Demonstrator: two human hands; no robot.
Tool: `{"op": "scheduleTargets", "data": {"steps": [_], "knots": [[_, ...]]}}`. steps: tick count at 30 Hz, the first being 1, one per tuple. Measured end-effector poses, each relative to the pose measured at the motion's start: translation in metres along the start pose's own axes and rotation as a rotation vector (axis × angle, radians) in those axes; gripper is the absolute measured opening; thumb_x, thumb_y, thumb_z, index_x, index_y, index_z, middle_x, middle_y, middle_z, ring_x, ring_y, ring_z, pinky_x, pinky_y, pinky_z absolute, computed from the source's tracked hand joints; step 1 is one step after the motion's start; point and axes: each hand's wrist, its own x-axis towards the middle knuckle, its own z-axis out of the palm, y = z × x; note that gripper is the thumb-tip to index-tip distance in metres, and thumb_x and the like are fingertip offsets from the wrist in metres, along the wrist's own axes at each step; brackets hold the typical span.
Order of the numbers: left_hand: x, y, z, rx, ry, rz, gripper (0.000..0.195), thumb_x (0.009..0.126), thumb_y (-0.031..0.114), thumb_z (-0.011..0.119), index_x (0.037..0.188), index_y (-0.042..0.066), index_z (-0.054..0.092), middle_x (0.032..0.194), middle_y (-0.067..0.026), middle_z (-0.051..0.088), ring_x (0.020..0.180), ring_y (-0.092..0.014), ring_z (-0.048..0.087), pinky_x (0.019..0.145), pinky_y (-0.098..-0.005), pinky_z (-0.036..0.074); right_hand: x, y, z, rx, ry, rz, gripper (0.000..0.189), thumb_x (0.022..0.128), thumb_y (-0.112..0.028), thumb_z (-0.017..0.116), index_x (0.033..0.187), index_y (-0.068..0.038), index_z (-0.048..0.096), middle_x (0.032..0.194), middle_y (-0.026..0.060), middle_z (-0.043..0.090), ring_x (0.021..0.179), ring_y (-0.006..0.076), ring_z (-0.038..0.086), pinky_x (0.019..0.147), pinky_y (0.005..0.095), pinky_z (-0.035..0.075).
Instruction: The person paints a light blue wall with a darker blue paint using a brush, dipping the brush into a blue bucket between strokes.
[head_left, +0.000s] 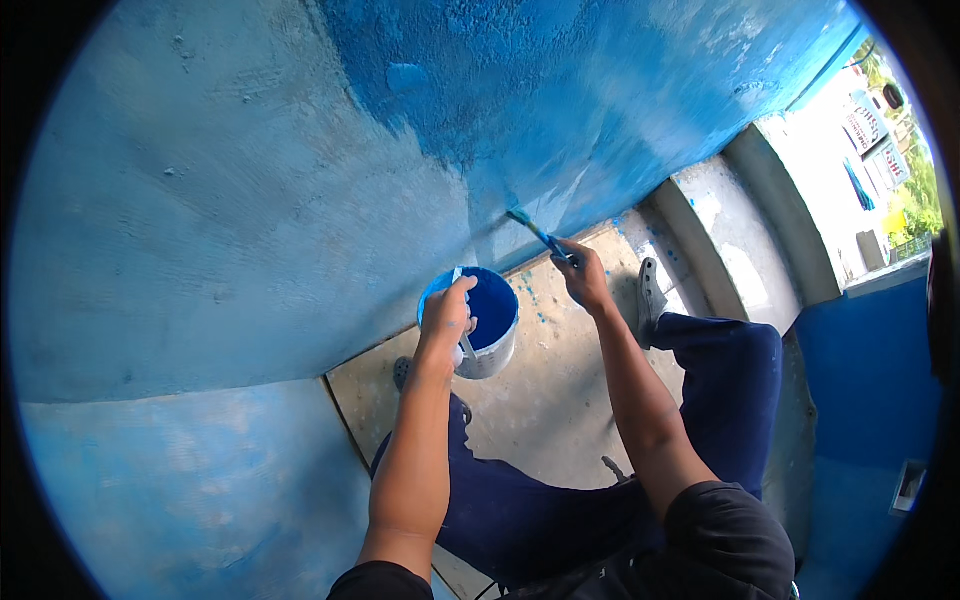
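My left hand (448, 315) grips the handle of a white plastic bucket (491, 361) with blue paint (491, 311) inside and smears of blue on its rim. Up and to the right of the bucket, my right hand (581, 274) holds a paintbrush (536, 231) by its blue-stained handle. The brush's bristles are at the lower part of the wall (480, 135); whether they touch it is hard to tell. Darker, fresher-looking blue covers the wall's upper middle, with a ragged edge against paler, faded blue on the left.
Concrete steps (727, 225) rise at the right, and blue drips spot the concrete floor (555, 375) near the wall's foot. A pale blue wall (187, 480) stands at lower left, a deep blue one (870, 367) at right. Signs (866, 124) bearing writing are outside at upper right.
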Motion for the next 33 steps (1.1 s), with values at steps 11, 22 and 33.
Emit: {"op": "scheduleTargets", "data": {"steps": [11,22,33], "knots": [[0.001,0.004,0.003,-0.02,-0.041,0.009,0.026,0.083,0.028,0.069,0.075,0.011,0.052,0.059,0.004,0.038,0.048,-0.008,0.034,0.06,-0.0278,0.042,0.006,0.02,0.001,-0.018,0.153,-0.065,0.036,0.083,-0.009,0.068,0.118,0.0,0.066,0.086,0.0105,0.068,0.074,0.0155,0.059,0.069,0.0311,0.047],[0.003,0.003,0.009,-0.012,-0.041,0.028,0.026,0.083,0.029,0.069,0.073,0.013,0.051,0.058,0.0056,0.037,0.048,-0.008,0.033,0.063,-0.029,0.043,0.039,0.006,-0.079,0.182,0.452,0.021,0.034,0.085,-0.005,0.068,0.119,0.002,0.066,0.088,0.0077,0.066,0.075,0.012,0.056,0.068,0.0259,0.045],[0.015,0.001,0.013,0.016,0.026,-0.013,0.028,0.082,0.032,0.069,0.074,0.01,0.053,0.063,0.0021,0.041,0.054,-0.011,0.04,0.06,-0.0283,0.043,-0.002,0.027,-0.001,-0.081,-0.045,0.01,0.032,0.085,-0.006,0.068,0.115,0.002,0.066,0.082,0.0095,0.066,0.073,0.0126,0.056,0.068,0.0304,0.046]]}}
